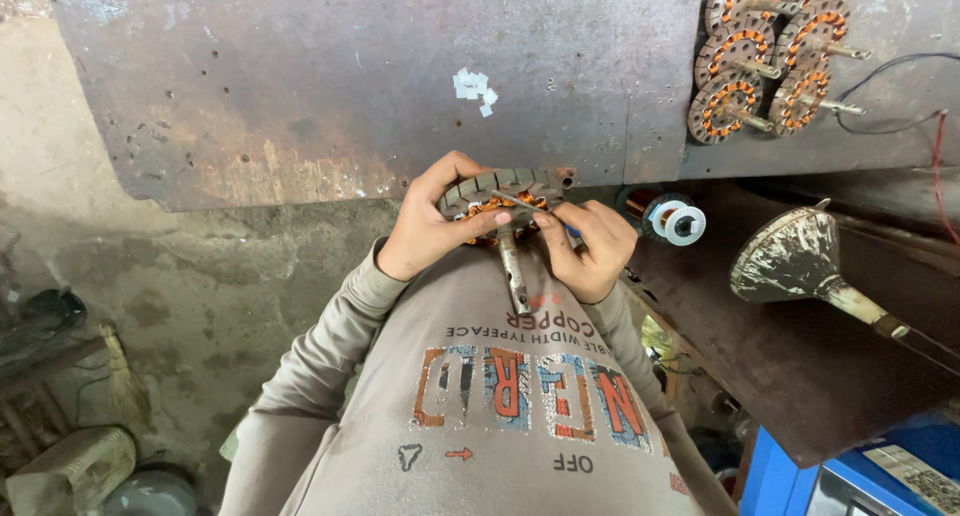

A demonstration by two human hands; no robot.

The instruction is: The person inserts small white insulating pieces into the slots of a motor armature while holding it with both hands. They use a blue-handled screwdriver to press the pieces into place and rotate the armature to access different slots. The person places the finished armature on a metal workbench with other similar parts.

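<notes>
Six wound stators [770,56] on bench [350,96]

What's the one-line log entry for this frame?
left hand: holds motor stator | right hand: thin rod on windings | shaft toward chest | finished stators on bench

A rusty metal workbench [330,86] spans a stained concrete floor [150,276]; a straw broom [122,381] lies at lower left.

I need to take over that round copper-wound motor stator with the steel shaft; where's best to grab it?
Grip the round copper-wound motor stator by its bare steel shaft, coming from the chest side. The shaft sticks out free toward the person, while the left hand wraps the laminated rim and the right hand works a thin tool over the windings.
</notes>
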